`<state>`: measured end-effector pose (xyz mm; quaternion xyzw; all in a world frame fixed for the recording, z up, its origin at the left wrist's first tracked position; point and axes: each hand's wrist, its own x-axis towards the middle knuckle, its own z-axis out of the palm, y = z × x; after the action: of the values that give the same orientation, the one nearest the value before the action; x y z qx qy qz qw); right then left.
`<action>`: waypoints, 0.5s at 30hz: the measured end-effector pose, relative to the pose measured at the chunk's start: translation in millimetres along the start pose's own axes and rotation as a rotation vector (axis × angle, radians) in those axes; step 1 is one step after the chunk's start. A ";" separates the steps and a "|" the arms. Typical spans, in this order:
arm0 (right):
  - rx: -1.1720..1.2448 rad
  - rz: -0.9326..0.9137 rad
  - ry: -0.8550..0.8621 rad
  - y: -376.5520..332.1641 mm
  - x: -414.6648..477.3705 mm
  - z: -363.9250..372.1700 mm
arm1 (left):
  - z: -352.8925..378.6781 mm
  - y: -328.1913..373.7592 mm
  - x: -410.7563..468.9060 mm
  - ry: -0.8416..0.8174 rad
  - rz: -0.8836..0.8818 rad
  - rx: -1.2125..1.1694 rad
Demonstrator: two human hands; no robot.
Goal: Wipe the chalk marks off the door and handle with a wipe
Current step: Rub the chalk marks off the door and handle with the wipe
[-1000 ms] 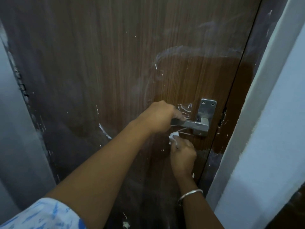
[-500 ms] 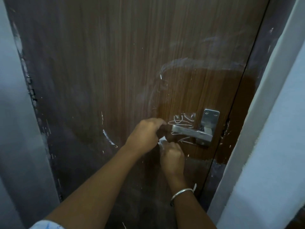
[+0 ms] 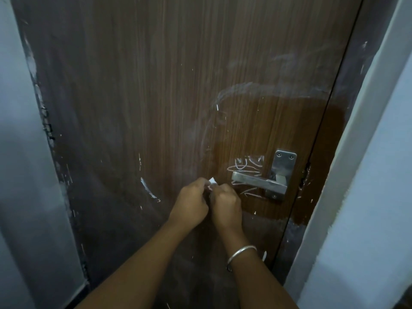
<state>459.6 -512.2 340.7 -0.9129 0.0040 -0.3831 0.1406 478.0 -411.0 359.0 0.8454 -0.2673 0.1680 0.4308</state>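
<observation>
A brown wooden door fills the view. Its metal lever handle sits at the right, on a steel plate. White chalk marks are scribbled above and below the lever. My left hand and my right hand are pressed together just left of the lever's free end. Both pinch a small white wipe, of which only a corner shows above the fingers. Neither hand touches the handle.
A curved chalk streak lies left of my hands, and hazy smears arc above the handle. A darker patch surrounds the handle. The dark door frame and a pale wall stand at the right, another pale wall at the left.
My left hand let go of the lever and came down left to meet my right hand at the wipe. The scribbles it hid above the lever now show.
</observation>
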 end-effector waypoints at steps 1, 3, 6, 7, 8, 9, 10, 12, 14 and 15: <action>0.022 0.024 0.002 0.8 -1.2 1.2 | 4.0 -0.6 -0.9 0.011 -0.042 -0.027; 0.116 0.074 0.014 2.6 -3.3 3.2 | 14.1 1.3 -2.6 0.035 -0.097 -0.084; 0.248 0.144 0.030 7.7 -5.4 0.2 | 28.8 6.9 -1.8 0.113 -0.166 -0.187; 0.314 0.169 0.012 9.5 -6.6 -3.7 | 32.7 7.9 -1.1 0.140 -0.202 -0.223; 0.403 0.202 -0.019 10.8 -8.5 -9.3 | 36.2 7.8 -0.7 0.164 -0.239 -0.249; 0.485 0.224 -0.073 11.7 -11.0 -15.0 | 39.7 7.4 -0.6 0.186 -0.263 -0.262; 0.518 0.210 -0.130 12.8 -13.8 -20.8 | 43.6 7.0 -1.1 0.209 -0.271 -0.264; 0.378 0.097 -0.199 13.3 -21.1 -35.0 | 51.0 9.0 -3.2 0.261 -0.268 -0.272; 0.114 -0.082 -0.071 12.3 -27.2 -53.9 | 57.1 13.3 -2.7 0.322 -0.285 -0.302; 0.062 -0.180 0.052 13.1 -29.6 -64.6 | 60.0 14.8 -1.1 0.353 -0.305 -0.312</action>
<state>394.8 -537.8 359.7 -0.8945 -0.0862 -0.4177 0.1338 471.5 -466.9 333.6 0.7570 -0.0805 0.2029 0.6159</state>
